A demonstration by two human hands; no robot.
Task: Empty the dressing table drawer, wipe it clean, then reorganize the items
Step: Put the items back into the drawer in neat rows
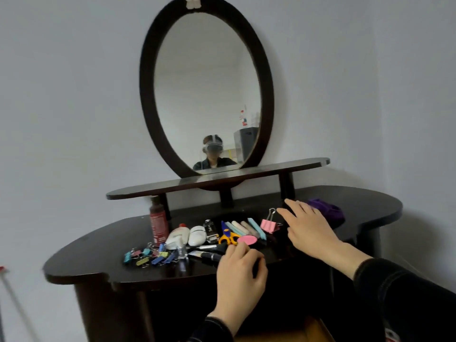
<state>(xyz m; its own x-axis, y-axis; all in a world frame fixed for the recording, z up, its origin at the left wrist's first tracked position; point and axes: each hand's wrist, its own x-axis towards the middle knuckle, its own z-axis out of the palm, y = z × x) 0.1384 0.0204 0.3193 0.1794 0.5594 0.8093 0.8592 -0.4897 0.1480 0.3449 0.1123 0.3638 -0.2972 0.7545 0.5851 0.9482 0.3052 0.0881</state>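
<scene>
We're watching the drawer's items lying spread across the dark surface (84, 257). Our right hand (309, 228) is stretching out flat, fingers straight and spread, pointing away towards the purple cloth (329, 211) at the back right and holding nothing. Our left hand (240, 271) is sitting curled near the front edge, just beside the pink oval pad (247, 240); we can't tell whether it's gripping anything. The pastel sticks (246, 227) are lying side by side, long axes running from far left to near right. The scissors (229, 236) are pointing their blue blades away, yellow handles towards us. The brushes (209, 255) are lying crosswise, left to right. The red-brown bottle (159, 222) is standing upright at the left, small binder clips (153, 255) heaped before it, and a pink binder clip (269, 224) is sitting just left of our right hand.
</scene>
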